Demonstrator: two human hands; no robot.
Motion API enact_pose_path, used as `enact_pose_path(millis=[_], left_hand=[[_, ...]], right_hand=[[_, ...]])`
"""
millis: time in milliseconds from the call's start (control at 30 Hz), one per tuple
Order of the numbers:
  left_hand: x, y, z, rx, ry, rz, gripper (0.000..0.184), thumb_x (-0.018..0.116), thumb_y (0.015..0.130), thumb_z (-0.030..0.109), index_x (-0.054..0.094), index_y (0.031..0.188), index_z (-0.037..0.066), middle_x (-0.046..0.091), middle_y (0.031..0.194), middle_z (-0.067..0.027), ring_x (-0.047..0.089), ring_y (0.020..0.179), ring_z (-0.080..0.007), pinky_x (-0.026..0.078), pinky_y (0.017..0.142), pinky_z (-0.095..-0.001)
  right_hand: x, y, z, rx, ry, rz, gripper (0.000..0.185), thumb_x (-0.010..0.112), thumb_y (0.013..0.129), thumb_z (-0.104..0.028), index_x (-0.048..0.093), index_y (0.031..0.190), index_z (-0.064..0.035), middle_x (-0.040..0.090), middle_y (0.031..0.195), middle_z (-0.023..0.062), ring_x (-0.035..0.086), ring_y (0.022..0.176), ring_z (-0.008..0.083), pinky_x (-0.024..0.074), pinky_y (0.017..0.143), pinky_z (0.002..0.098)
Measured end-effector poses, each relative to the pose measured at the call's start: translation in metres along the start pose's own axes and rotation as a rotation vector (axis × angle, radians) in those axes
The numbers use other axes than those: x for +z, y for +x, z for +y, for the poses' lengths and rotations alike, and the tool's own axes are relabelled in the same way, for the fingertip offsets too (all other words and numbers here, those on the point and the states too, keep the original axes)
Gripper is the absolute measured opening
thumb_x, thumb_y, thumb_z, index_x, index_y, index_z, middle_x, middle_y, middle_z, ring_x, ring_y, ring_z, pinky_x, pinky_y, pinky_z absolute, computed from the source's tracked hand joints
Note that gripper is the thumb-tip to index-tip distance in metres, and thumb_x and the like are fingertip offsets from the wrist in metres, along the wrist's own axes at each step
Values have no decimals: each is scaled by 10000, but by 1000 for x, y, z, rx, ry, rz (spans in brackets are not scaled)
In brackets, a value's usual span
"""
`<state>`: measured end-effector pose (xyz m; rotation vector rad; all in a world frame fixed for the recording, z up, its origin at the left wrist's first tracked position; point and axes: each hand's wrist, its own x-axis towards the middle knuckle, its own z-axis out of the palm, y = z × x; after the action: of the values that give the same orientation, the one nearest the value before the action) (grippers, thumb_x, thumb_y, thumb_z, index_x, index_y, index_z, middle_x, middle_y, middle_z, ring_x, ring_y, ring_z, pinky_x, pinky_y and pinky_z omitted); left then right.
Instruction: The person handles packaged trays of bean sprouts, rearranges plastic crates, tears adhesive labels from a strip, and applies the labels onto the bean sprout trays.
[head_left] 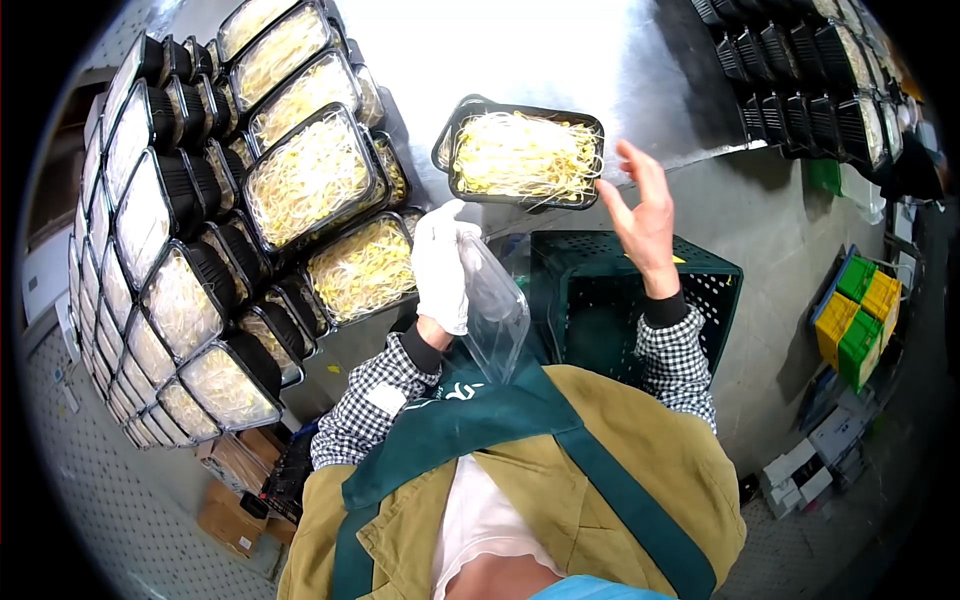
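Observation:
A black plastic tray of bean sprouts (pixel 525 155) sits uncovered near the front edge of the metal table, with another tray rim showing behind its left end. My left hand (pixel 440 268), in a white glove, is closed on a clear plastic lid (pixel 497 312) that hangs below it, just in front of the tray. Bare and with its fingers apart, my right hand (pixel 645 222) is at the tray's right end. Whether its fingertips touch the rim I cannot tell.
Stacked sprout trays (pixel 310 180) rise on the left, close to my left hand. More black trays (pixel 800 80) are stacked at the far right of the metal table (pixel 620 60). A dark green crate (pixel 640 255) stands below my right hand. Green and yellow crates (pixel 858 318) stand farther right.

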<state>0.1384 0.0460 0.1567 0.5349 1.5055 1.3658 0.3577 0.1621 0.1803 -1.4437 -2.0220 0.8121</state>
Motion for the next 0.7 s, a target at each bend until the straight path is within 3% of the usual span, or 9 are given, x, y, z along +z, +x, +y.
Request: enact_pose_path(millis=[67, 167, 200, 300, 367, 433, 500, 567, 700], left_hand=[[-4, -2, 4, -93, -49, -105, 312, 429, 979, 234, 581, 1134, 9, 604, 801, -32, 515, 658, -74, 415, 595, -203], [-3, -5, 13, -6, 29, -118, 329, 449, 982, 261, 651, 1010, 3, 609, 727, -23, 499, 613, -60, 388, 554, -200], [-2, -6, 19, -24, 28, -103, 309, 462, 978, 237, 660, 998, 1, 626, 729, -24, 495, 603, -52, 389, 553, -196], [6, 2, 33, 1, 73, -196, 267, 500, 963, 198, 675, 975, -2, 683, 797, -60, 517, 610, -51, 424, 579, -197], [15, 16, 19, -99, -36, -462, 265, 483, 962, 200, 682, 983, 26, 696, 845, -83, 608, 699, -126, 487, 670, -245], [28, 24, 17, 245, 443, -720, 288, 463, 945, 240, 674, 1033, 64, 664, 1053, -102, 629, 955, -262, 480, 864, -324], [42, 22, 20, 71, 478, -732, 287, 504, 947, 228, 650, 1103, 37, 659, 1093, -98, 618, 986, -198, 468, 882, -300], [43, 22, 9, 122, 577, -663, 272, 504, 947, 222, 653, 1088, 43, 646, 1093, -100, 609, 996, -214, 461, 895, -297], [39, 29, 7, 253, 613, -568, 242, 518, 933, 198, 648, 1054, 35, 628, 1055, -111, 594, 998, -228, 456, 889, -303]], right_hand=[[9, -8, 3, -191, -202, -19, 352, 651, 806, -66, 600, 1154, -46, 620, 1121, 101, 536, 1057, 280, 417, 926, 377], [4, -13, -1, -97, -248, 229, 326, 655, 813, -77, 614, 1135, -52, 625, 1095, 88, 544, 1026, 261, 429, 892, 367], [1, -15, 3, -110, -208, 274, 325, 662, 818, -95, 612, 1136, -50, 627, 1044, 88, 573, 923, 228, 461, 815, 336], [10, -16, 1, 142, -6, 171, 348, 682, 809, -115, 606, 1141, -41, 624, 977, 85, 587, 793, 195, 483, 731, 309], [23, -5, 1, 171, -10, 202, 367, 699, 791, -120, 592, 1128, -20, 621, 877, 82, 584, 694, 188, 490, 667, 317], [25, 3, 5, 166, -40, 129, 295, 675, 800, -95, 610, 1077, -18, 619, 834, 87, 591, 666, 193, 494, 643, 317], [18, 6, -1, 151, -21, 189, 216, 649, 808, -69, 631, 1016, -15, 614, 789, 94, 596, 624, 190, 496, 608, 304], [3, 3, -4, 211, 10, 232, 177, 653, 817, -67, 658, 986, -13, 617, 773, 78, 609, 628, 130, 502, 600, 255], [-18, -8, -1, 348, 503, 223, 149, 622, 873, -25, 646, 1010, 27, 626, 858, 22, 622, 734, 85, 511, 668, 208]])
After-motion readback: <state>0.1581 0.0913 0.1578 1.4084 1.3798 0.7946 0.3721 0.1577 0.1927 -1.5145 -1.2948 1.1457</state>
